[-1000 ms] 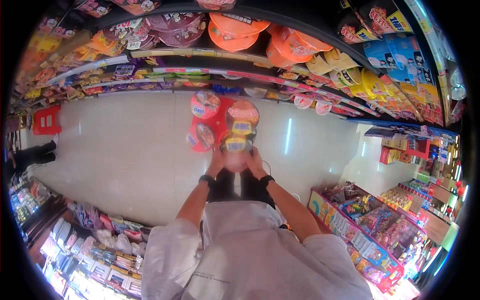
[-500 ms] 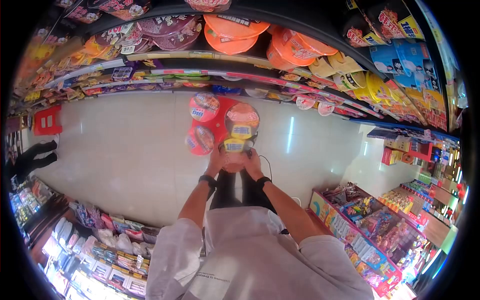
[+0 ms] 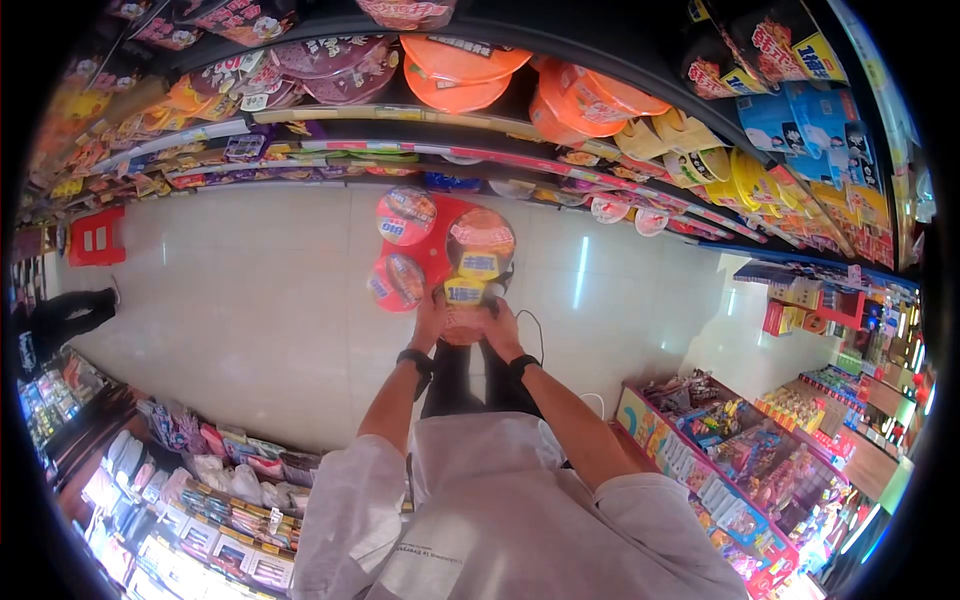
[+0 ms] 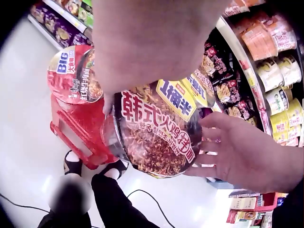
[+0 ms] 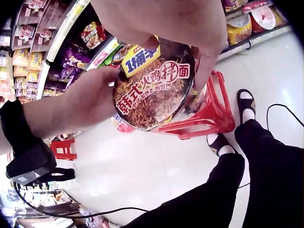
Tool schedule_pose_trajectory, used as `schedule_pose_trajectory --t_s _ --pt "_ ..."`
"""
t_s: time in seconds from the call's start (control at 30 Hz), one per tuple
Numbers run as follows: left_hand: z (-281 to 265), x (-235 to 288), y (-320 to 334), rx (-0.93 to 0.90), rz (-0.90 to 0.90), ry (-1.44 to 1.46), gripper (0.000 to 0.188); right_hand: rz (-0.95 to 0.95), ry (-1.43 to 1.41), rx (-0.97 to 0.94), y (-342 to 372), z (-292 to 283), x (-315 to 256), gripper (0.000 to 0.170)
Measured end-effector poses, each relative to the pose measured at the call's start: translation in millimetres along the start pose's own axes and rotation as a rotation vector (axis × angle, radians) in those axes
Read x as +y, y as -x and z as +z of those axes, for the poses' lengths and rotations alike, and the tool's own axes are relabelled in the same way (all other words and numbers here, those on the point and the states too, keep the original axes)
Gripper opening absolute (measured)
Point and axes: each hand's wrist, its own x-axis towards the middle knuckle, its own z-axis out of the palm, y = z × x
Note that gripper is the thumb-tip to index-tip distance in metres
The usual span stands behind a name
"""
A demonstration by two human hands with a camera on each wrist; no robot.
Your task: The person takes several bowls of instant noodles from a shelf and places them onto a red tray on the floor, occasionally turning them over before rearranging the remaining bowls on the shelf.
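Between both hands is a round noodle bowl with a dark printed lid and a yellow label. The left hand grips its left side and the right hand its right side. In the left wrist view the bowl has the right hand against its rim; in the right wrist view the left hand holds the bowl's edge. Just beyond it, another dark-lidded bowl and two red-and-white tubs are on a red stool. Some fingers are hidden.
Shelves of packaged noodles run across the far side. A snack display is at the lower right, packaged goods at the lower left. Another red stool and a person's dark-trousered legs are at the left. A cable lies on the floor.
The head view has shifted slightly, bringing the bowls and stool a little left in the picture. Both hands keep their hold on the bowl.
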Motion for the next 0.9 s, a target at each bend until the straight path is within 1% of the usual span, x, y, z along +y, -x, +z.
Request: schedule_pose_trajectory --t_s 0.07,0.1,0.2,0.27,0.3,0.37,0.43,0.47,0.5,0.53,0.57,0.6,0.67,0.7,0.77,0.8,0.87,0.9 --pt "-5 12 0 -0.032 -0.001 0.099 0.030 -0.007 0.005 0.000 0 0 2 0.047" --pt "-8 20 2 -0.048 -0.001 0.148 0.031 0.017 -0.060 -0.022 1 -2 1 0.047" --pt "-3 -25 -5 0.041 0.030 0.073 0.028 0.056 -0.224 -0.083 9 -10 -9 0.046" --pt "-17 -18 2 -0.017 0.040 0.027 0.032 0.040 -0.293 -0.111 17 -20 -13 0.045" --pt "-25 -15 7 -0.045 0.049 0.006 0.034 0.056 -0.204 -0.149 19 -32 -18 0.046" --pt "-44 -30 12 -0.090 0.054 -0.009 0.035 0.075 -0.027 -0.219 21 -65 -29 0.050" --pt "-58 -62 21 -0.039 0.106 -0.122 0.036 0.155 0.132 -0.073 6 -72 17 0.049" --pt "-65 -64 24 0.024 0.027 -0.096 0.035 0.149 0.118 -0.005 11 -87 15 0.049" --pt "-72 -60 23 0.085 -0.047 -0.067 0.035 0.062 0.221 0.074 1 -86 45 0.050" --pt "-77 -59 17 0.107 -0.072 -0.036 0.035 0.098 0.254 0.073 1 -95 44 0.048" --pt "-83 -57 10 0.126 -0.099 -0.004 0.035 0.094 0.209 0.089 2 -104 36 0.043" --pt "-87 -49 -1 0.143 -0.128 0.027 0.035 0.074 0.256 0.030 -3 -108 40 0.040" --pt "-101 4 -9 0.120 -0.042 0.049 0.035 0.026 0.359 -0.086 -32 -115 46 0.034" --pt "-107 28 -13 0.107 -0.004 0.056 0.035 -0.044 0.333 0.002 -37 -123 33 0.032" --pt "-122 56 -48 0.088 0.134 -0.048 0.035 -0.174 0.282 0.166 -33 -139 7 0.028" --pt "-130 73 -65 0.081 0.199 -0.102 0.034 -0.260 0.281 0.214 -45 -146 2 0.027" --pt "-144 118 -93 0.105 0.379 0.024 0.035 -0.438 0.278 0.312 -94 -161 -10 0.026" --pt "-152 142 -105 0.112 0.466 0.085 0.035 -0.465 0.247 0.323 -118 -165 -19 0.026"
